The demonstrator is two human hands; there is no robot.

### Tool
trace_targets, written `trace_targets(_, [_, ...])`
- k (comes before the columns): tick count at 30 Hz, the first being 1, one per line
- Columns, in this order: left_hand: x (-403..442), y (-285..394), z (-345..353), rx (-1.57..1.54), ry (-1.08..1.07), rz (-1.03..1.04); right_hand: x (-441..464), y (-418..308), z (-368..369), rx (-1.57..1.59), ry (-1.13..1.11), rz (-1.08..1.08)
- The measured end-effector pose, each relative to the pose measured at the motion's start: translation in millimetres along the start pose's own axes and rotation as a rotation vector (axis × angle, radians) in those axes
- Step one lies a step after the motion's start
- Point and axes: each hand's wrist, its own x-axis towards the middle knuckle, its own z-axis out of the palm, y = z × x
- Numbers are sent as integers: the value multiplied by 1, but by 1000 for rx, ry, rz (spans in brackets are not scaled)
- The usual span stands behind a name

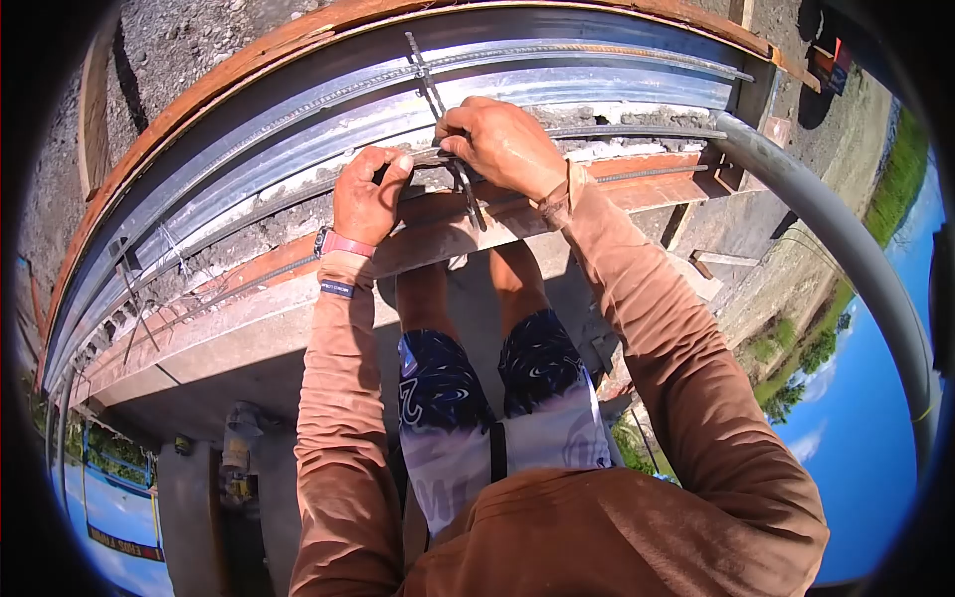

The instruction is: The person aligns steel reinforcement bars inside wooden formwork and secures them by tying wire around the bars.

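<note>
My left hand (366, 196) is closed, thumb and forefinger pinched together beside the middle long rebar; whatever lies between them is too small to name. My right hand (504, 147) is closed over the short cross rebar (426, 82), its fingertips covering part of that bar. This short piece lies across the long rebars, and its lower end (473, 204) comes out below my fingers. One long ribbed rebar (597, 49) runs above my hands, another (637, 130) passes at their level, and a third (647, 173) lies nearer me.
Metal sheeting (557, 28) and an orange-brown board (288, 42) line the far side. A timber board (199, 343) edges the near side. A thick grey pipe (846, 214) curves down at right. Another crossing bar (132, 289) with thin wire sits at left. Gravel (199, 60) lies beyond.
</note>
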Motion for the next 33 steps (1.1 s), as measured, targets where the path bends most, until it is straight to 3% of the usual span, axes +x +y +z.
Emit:
trace_targets(2, [2,0,-3,-27,-75,108,7,-13,8,-10,-57,-61])
trace_targets(4, [1,-3,-3,-80,-83,92,17,-26,8,-16,-95,-92])
trace_targets(6, [1,-6,-2,-133,-90,75,27,-35,6,-107,-389,86])
trace_targets(7, [2,-8,0,-130,-84,94,31,-33,9,-110,-394,81])
trace_targets(9, [3,-13,1,-126,-71,99,41,-27,11,-111,-489,-46])
trace_targets(13, [4,-13,-5,15,-130,57,53,-26,4,-146,-642,-80])
trace_targets(15, [3,-10,-9,-237,-83,-54,53,-22,-4,5,-705,-149])
trace_targets(18, [4,-26,2,-150,-37,62,47,-18,-4,-13,-702,-203])
trace_targets(21, [4,-23,10,-23,62,187,34,-29,-16,-61,-642,-122])
trace_targets(23, [5,-25,12,-62,54,221,24,-23,-19,73,-468,-17])
trace_targets(29, [4,-21,12,-21,59,187,-9,-14,-21,269,-358,288])
trace_targets(31, [4,-14,9,-7,25,167,-18,-14,-7,618,-167,381])
trace_targets(32, [4,-10,8,-98,16,93,-20,-13,-3,684,-134,418])
trace_targets(33, [5,-6,8,-190,5,17,-19,-18,2,632,-26,321])
